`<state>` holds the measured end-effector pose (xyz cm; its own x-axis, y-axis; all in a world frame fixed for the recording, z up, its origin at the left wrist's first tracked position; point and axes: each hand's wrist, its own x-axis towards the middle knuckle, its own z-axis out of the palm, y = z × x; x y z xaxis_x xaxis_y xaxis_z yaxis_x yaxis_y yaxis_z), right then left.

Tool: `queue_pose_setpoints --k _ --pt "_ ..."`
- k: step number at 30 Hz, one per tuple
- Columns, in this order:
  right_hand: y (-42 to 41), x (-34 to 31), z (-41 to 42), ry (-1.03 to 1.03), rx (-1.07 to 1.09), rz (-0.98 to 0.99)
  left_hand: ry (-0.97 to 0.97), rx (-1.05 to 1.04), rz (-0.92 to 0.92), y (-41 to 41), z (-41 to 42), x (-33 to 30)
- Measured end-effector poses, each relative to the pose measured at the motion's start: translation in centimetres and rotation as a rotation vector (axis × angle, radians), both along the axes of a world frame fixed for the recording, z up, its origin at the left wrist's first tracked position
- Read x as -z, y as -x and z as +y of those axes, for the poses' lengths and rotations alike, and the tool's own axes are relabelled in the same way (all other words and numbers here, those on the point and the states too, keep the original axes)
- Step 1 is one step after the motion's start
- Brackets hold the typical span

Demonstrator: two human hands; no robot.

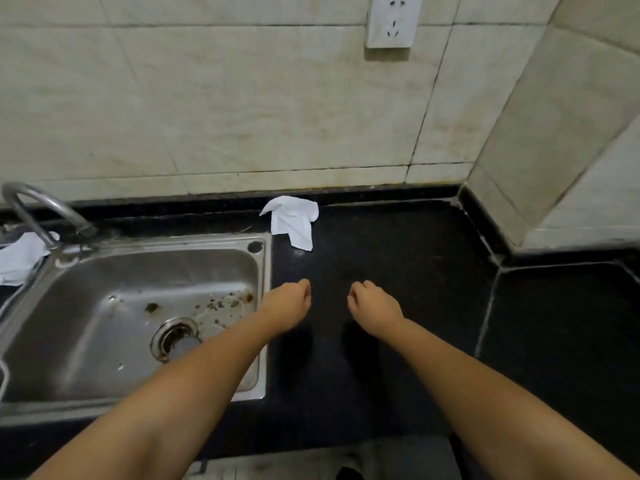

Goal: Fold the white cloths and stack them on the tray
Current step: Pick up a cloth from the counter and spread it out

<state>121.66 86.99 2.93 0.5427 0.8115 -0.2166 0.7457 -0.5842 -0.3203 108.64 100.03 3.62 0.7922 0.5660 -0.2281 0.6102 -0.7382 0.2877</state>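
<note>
A crumpled white cloth (pixel 293 220) lies on the black counter against the back wall, just right of the sink's far corner. A second white cloth (pixel 19 256) lies at the far left behind the tap, partly cut off by the frame edge. My left hand (pixel 289 303) and my right hand (pixel 372 304) hover side by side over the counter, nearer to me than the first cloth. Both have their fingers curled downward and hold nothing. No tray is in view.
A steel sink (pixel 263 306) with a dirty basin and drain fills the left. A curved tap (pixel 41 209) stands at its back left. Black counter (pixel 415 271) runs right to a tiled corner. A wall socket (pixel 393 20) sits above.
</note>
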Motion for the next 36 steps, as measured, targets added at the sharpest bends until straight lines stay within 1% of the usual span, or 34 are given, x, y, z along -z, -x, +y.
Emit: queue_pose_setpoints --k 3,7,10,15,18,21,25,27,30,32,34,36 --pt "-3.4 0.6 5.0 -0.017 -0.054 0.015 -0.015 -0.06 0.009 -3.2 3.3 0.6" --pt "-6.8 1.5 10.5 -0.067 -0.121 0.062 -0.042 -0.198 -0.047 -8.1 6.8 1.4" --pt "-7.8 2.9 13.5 -0.077 -0.165 0.066 -0.104 -0.229 -0.007 -10.0 8.3 3.0" --pt "-8.0 5.4 17.1 -0.059 -0.206 0.083 -0.111 -0.174 0.052 -10.2 11.5 6.3" --pt "-7.7 6.5 17.9 -0.059 -0.217 0.044 -0.154 -0.069 0.023 -9.9 12.7 7.5" --pt "-7.6 6.9 18.0 -0.072 -0.249 -0.015 -0.199 -0.015 -0.011 -10.1 13.8 7.7" --pt "-7.3 5.8 17.1 -0.127 -0.227 0.06 -0.22 0.072 -0.006 -10.4 14.2 6.9" --pt "-7.3 4.7 16.2 -0.144 -0.201 0.07 -0.138 0.064 -0.112 -10.4 13.5 6.0" --pt "-7.9 2.4 14.4 -0.217 -0.081 0.066 0.11 0.004 -0.321 -10.5 11.2 3.4" --pt "-8.5 0.7 12.9 -0.307 0.023 0.079 0.23 -0.023 -0.41 -10.9 9.4 1.5" --pt "-8.9 -1.0 11.0 -0.398 0.098 0.084 0.309 -0.017 -0.49 -11.6 7.8 -0.1" --pt "-9.2 -2.5 8.8 -0.475 0.178 0.101 0.364 0.018 -0.503 -12.5 6.3 -1.5"
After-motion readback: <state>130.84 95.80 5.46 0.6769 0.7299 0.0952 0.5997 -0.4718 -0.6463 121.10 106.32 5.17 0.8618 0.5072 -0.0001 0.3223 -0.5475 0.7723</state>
